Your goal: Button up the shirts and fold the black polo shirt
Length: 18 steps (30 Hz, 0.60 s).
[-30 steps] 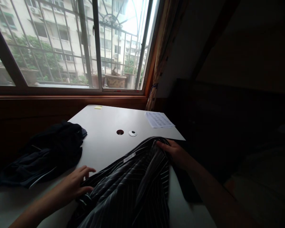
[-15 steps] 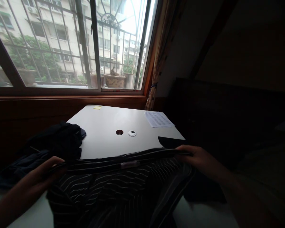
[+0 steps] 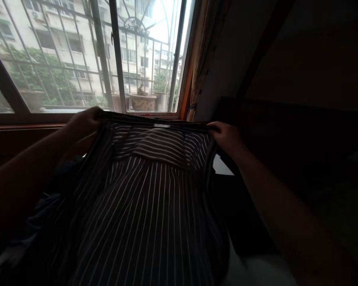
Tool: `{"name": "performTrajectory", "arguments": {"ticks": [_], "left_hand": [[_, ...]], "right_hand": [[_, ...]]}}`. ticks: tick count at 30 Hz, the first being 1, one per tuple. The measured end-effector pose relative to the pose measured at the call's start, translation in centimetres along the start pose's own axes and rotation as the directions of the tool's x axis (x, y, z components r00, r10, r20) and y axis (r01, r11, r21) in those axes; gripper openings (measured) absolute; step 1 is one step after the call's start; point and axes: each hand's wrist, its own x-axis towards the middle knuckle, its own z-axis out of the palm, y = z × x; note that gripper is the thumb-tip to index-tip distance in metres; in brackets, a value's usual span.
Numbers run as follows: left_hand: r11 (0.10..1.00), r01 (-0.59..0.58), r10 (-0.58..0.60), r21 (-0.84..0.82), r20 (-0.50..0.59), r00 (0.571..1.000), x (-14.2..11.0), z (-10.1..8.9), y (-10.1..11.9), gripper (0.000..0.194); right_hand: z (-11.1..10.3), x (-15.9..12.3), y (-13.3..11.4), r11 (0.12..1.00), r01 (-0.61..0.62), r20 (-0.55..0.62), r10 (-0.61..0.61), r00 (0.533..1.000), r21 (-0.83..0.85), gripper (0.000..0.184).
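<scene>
A dark shirt [image 3: 155, 198] with thin white stripes hangs spread out before me, its inside facing me. A small pale label [image 3: 162, 125] shows at the middle of its top band. My left hand [image 3: 88, 119] is closed on the left end of that band. At the other end, my right hand [image 3: 225, 135] pinches the cloth. Between the two hands the band is stretched nearly straight. The lower part of the shirt runs down out of view, and the left side is very dark.
Behind the shirt is a white table [image 3: 223, 166], mostly hidden. Dark clothes [image 3: 44, 208] lie at the left, and a dark flat thing [image 3: 241, 214] lies at the right. A barred window [image 3: 146, 59] with a curtain [image 3: 201, 59] is beyond.
Both hands have risen with the shirt, from low over the table to about the window sill. The bunched cloth has unfolded downward and now covers most of the table.
</scene>
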Motion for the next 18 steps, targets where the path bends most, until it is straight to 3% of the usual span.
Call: {"name": "performTrajectory", "arguments": {"ticks": [2, 4, 6, 8, 10, 13, 15, 18], "left_hand": [[0.998, -0.066, 0.067, -0.02, 0.053, 0.996, 1.5, 2.4, 0.7, 0.043], [0.991, -0.119, 0.126, -0.053, 0.13, 0.983, 0.7, 6.0, 1.0, 0.051], [0.986, -0.148, 0.16, -0.07, 0.208, 0.965, -1.9, 10.1, 0.7, 0.06], [0.985, -0.158, 0.172, -0.071, 0.297, 0.939, -5.6, 13.5, -0.3, 0.059], [0.982, -0.173, 0.19, -0.078, 0.37, 0.91, -9.3, 15.5, -1.4, 0.05], [0.976, -0.204, 0.217, -0.075, 0.383, 0.898, -13.9, 15.3, -2.5, 0.048], [0.955, -0.291, 0.293, -0.06, 0.348, 0.891, -16.5, 13.5, -2.4, 0.047], [0.913, -0.399, 0.398, -0.089, 0.409, 0.821, -21.0, 9.5, -1.2, 0.033]], "right_hand": [[3.0, 1.8, 1.0, 0.988, 0.055, -0.022, -0.059, 0.998, -0.148, 0.04], [5.8, 0.7, 1.5, 0.976, 0.007, 0.149, 0.026, 0.988, -0.216, 0.056], [8.5, -2.8, 1.6, 0.975, 0.003, 0.364, 0.08, 0.928, -0.22, 0.067], [10.8, -7.2, 1.7, 0.979, 0.018, 0.474, 0.082, 0.877, -0.202, 0.069], [12.3, -11.5, 1.9, 0.981, 0.025, 0.55, 0.086, 0.831, -0.19, 0.067], [12.8, -16.3, 2.5, 0.985, 0.054, 0.628, 0.063, 0.776, -0.164, 0.055], [11.9, -18.3, 2.8, 0.988, 0.058, 0.589, 0.036, 0.807, -0.14, 0.047], [9.2, -20.6, 2.6, 0.994, 0.039, 0.468, 0.014, 0.884, -0.103, 0.031]]}}
